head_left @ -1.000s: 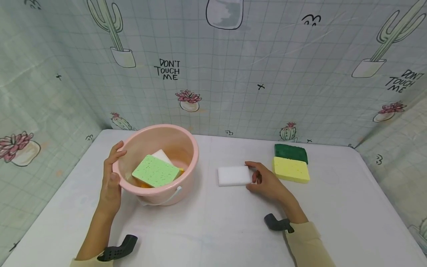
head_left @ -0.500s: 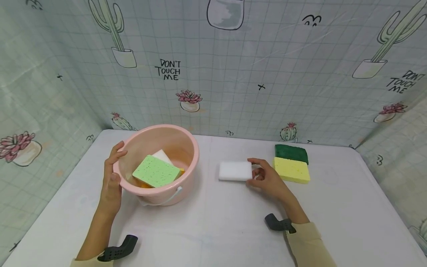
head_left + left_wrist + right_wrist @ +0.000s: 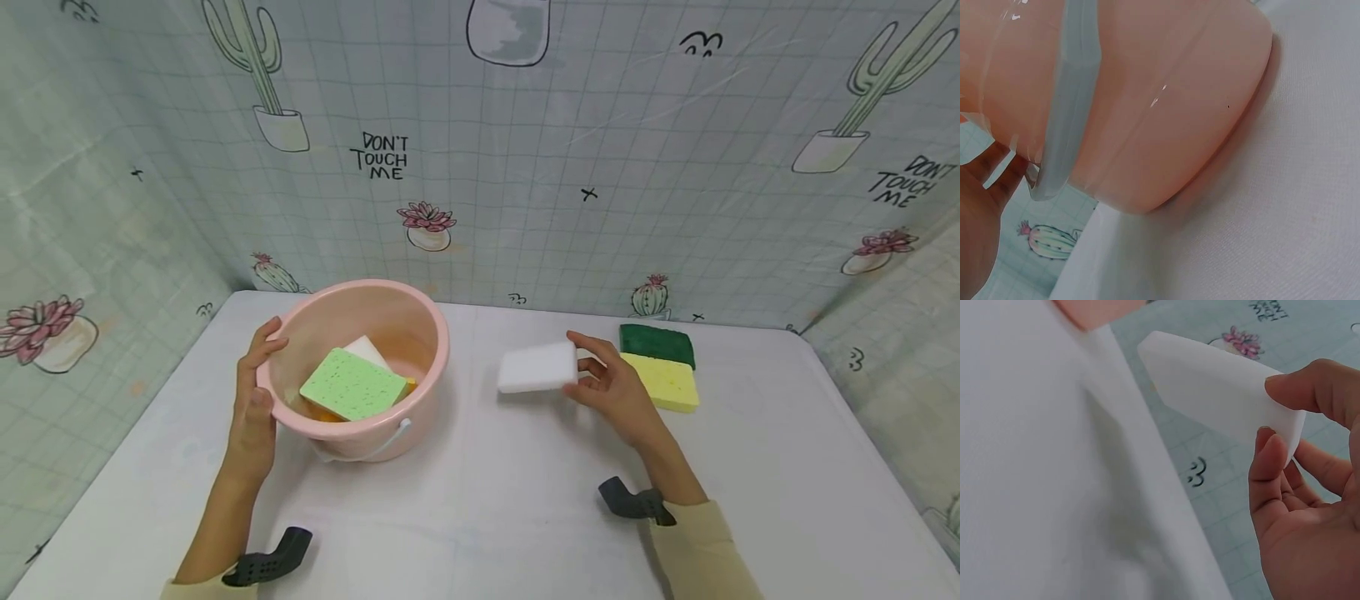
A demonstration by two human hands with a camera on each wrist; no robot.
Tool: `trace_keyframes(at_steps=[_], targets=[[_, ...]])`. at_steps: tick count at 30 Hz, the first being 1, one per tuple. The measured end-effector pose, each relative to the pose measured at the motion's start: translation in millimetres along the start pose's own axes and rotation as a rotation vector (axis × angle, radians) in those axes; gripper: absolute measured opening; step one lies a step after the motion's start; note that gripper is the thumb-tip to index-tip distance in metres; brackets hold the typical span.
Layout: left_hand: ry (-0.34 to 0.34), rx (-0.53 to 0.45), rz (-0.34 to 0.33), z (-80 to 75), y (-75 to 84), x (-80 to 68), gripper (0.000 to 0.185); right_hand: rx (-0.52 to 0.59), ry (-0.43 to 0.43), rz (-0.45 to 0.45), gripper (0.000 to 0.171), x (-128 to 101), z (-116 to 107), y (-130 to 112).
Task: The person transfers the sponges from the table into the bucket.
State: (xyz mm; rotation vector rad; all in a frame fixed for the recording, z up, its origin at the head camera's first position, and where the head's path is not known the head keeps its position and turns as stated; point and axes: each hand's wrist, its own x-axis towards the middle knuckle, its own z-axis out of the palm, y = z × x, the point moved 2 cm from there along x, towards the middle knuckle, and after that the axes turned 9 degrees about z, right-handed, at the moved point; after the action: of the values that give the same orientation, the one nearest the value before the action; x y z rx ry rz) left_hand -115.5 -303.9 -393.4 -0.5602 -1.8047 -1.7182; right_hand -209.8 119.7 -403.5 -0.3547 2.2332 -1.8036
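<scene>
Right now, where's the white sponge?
Head view: the white sponge is pinched in the right hand, lifted off the table, between the pink basin on its left and the yellow sponge on its right.

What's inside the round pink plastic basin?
In the round pink plastic basin, a speckled light-green sponge lies on top. A white sponge and something orange peek out beneath; the rest under it is covered.

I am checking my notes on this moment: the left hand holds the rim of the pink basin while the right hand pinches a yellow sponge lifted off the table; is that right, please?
Not quite: the right hand pinches the white sponge, not a yellow one, as the head and right wrist views show. The yellow sponge lies on the table. The left hand does hold the rim of the pink basin.
</scene>
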Motion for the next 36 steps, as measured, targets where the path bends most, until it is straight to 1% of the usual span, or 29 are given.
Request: trace_keyframes(at_steps=[3, 6, 11, 15, 20, 26, 29, 36], targets=[[0.001, -0.015, 0.008, 0.9, -1.0, 0.6, 0.061, 0.024, 0.011, -0.031, 0.07, -3.0, -0.4, -11.4], [-0.001, -0.02, 0.013, 1.7, -1.5, 1.2, 0.061, 0.057, 0.008, -0.087, 0.07, -5.4, 0.2, -24.2], [0.002, -0.004, -0.004, 1.9, -1.3, 1.2, 0.061, 0.117, -0.056, -0.215, 0.07, -5.1, 5.5, -50.1], [-0.003, -0.001, 0.006, 2.3, -1.1, 1.0, 0.061, 0.113, -0.087, -0.298, 0.071, -3.5, 11.4, -72.0], [-0.009, 0.006, 0.005, 2.0, -0.8, 1.2, 0.061, 0.12, -0.109, -0.35, 0.073, -2.0, 17.0, -95.0], [-0.011, 0.022, -0.006, 0.6, 0.2, 0.9, 0.061, 0.158, -0.163, -0.416, 0.074, 3.6, 26.1, -118.1], [-0.01, 0.03, -0.007, 0.0, 0.7, 0.6, 0.061, 0.14, -0.187, -0.444, 0.074, 8.1, 34.7, -128.4], [-0.005, 0.017, 0.002, -0.5, 0.9, -0.1, 0.061, 0.037, -0.201, -0.487, 0.071, 20.8, 57.9, -143.3]])
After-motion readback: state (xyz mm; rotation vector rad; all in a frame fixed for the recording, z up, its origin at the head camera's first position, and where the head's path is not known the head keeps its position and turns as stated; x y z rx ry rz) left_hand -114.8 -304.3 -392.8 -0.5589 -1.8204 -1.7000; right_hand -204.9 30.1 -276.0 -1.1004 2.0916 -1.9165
